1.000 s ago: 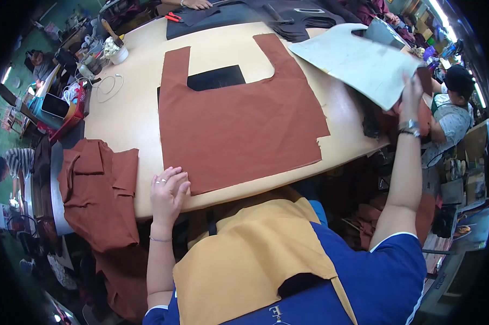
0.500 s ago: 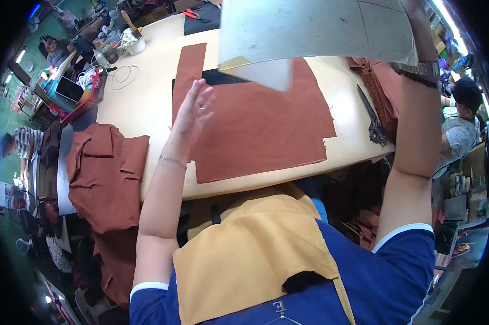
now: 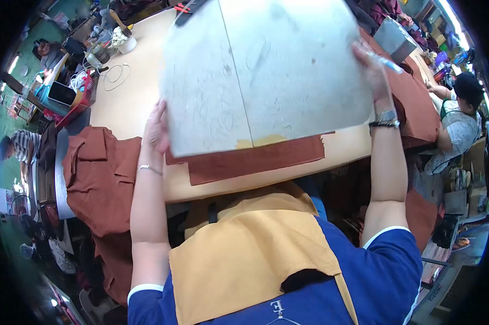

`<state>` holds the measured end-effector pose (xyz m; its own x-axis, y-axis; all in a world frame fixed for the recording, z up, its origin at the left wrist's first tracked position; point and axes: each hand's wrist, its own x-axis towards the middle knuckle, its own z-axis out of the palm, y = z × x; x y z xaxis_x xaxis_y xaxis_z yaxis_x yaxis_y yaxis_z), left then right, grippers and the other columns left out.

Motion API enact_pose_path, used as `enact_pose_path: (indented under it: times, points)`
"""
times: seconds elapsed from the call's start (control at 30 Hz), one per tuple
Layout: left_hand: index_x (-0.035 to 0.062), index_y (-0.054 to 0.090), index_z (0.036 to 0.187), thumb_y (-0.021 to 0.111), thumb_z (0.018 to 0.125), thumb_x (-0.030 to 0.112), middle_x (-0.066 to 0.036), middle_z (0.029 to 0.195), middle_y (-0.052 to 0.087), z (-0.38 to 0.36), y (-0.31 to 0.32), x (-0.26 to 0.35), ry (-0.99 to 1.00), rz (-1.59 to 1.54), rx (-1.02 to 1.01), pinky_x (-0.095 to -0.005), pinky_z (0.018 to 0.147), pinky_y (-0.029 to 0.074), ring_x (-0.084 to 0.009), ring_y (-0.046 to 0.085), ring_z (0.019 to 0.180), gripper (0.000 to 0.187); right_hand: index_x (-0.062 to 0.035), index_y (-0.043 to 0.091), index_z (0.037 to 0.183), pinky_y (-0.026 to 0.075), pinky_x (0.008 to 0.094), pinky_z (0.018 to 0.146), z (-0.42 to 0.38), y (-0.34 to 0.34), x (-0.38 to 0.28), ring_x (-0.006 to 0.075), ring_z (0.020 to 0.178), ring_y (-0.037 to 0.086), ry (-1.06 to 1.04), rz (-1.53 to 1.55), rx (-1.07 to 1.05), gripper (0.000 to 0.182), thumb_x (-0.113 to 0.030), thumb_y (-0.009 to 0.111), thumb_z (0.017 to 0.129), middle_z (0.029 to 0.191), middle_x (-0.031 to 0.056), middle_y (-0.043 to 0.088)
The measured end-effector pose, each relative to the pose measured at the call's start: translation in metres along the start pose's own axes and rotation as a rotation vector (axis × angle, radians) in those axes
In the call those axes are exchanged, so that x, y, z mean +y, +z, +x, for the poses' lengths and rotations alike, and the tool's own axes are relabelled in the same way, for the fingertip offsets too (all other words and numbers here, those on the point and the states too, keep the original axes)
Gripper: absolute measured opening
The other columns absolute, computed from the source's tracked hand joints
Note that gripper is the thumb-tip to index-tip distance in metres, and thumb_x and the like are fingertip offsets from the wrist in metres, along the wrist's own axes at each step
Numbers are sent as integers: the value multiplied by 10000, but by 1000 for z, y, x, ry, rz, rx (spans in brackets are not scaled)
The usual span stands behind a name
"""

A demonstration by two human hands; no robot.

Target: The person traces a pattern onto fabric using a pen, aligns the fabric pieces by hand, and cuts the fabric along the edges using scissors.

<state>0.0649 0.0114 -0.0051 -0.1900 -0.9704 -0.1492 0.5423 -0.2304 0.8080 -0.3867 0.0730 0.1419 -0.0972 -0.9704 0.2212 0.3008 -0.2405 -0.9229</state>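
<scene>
A large, flat grey template sheet (image 3: 287, 70) is held up over the table, with a dark line drawn across it and yellow tape on its near edge. My left hand (image 3: 156, 130) grips its left edge, fingers partly behind it. On the right edge, my right hand (image 3: 371, 73) is closed, also holding a white and blue pen (image 3: 385, 62). Beneath the sheet lies a piece of rust-brown fabric (image 3: 255, 162); only its near strip shows, the rest being covered.
More rust-brown fabric (image 3: 101, 173) drapes over the table's left edge, and another pile (image 3: 412, 105) lies at right. A white tub (image 3: 127, 44) with a brush, a cable (image 3: 114, 78) and a red basket (image 3: 74, 108) stand at the back left. A co-worker (image 3: 463, 119) sits at right.
The sheet has come down and left, turning its marked face to me and covering most of the fabric. My left hand, free before, has taken its left edge.
</scene>
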Motion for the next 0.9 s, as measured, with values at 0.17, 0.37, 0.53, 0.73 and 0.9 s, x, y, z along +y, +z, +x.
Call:
enact_pose_path:
  times: [0.17, 0.37, 0.53, 0.73, 0.9]
  points:
    - [-28, 437, 1296, 650, 889, 101, -87, 1031, 650, -41, -27, 12, -8, 628, 165, -252, 775, 520, -127, 630, 874, 478, 14, 560, 1221, 501, 230, 698, -44, -69, 89, 87, 783, 605, 244, -475, 99, 437, -145, 720, 847, 954, 26, 649]
    - [-50, 572, 1178, 744, 817, 115, 38, 731, 563, -55, -22, 6, -27, 1045, 226, -170, 483, 383, -12, 493, 578, 433, 50, 602, 1143, 455, 224, 599, -66, -82, 132, 64, 669, 534, 229, -880, 151, 471, -170, 798, 776, 777, -9, 577]
    - [-47, 619, 1149, 760, 791, 122, 41, 734, 559, -48, -17, 7, 10, 1149, 247, -192, 530, 420, -24, 507, 608, 421, 46, 610, 1140, 459, 225, 611, -63, -77, 133, 63, 687, 524, 209, -902, 201, 512, -191, 829, 743, 794, -2, 560]
    - [-42, 582, 1226, 763, 787, 125, 31, 734, 556, -34, -26, -2, 101, 1149, 257, -200, 541, 429, -37, 508, 610, 503, 46, 618, 1135, 468, 224, 631, -58, -77, 137, 70, 698, 533, 231, -929, 235, 523, -198, 839, 729, 799, 3, 570]
    - [-46, 563, 1253, 767, 786, 135, 18, 730, 555, -38, -17, 1, 65, 1181, 268, -206, 536, 426, -39, 506, 603, 540, 39, 629, 1125, 469, 227, 639, -59, -70, 130, 71, 682, 552, 230, -959, 243, 513, -198, 840, 721, 765, 9, 591]
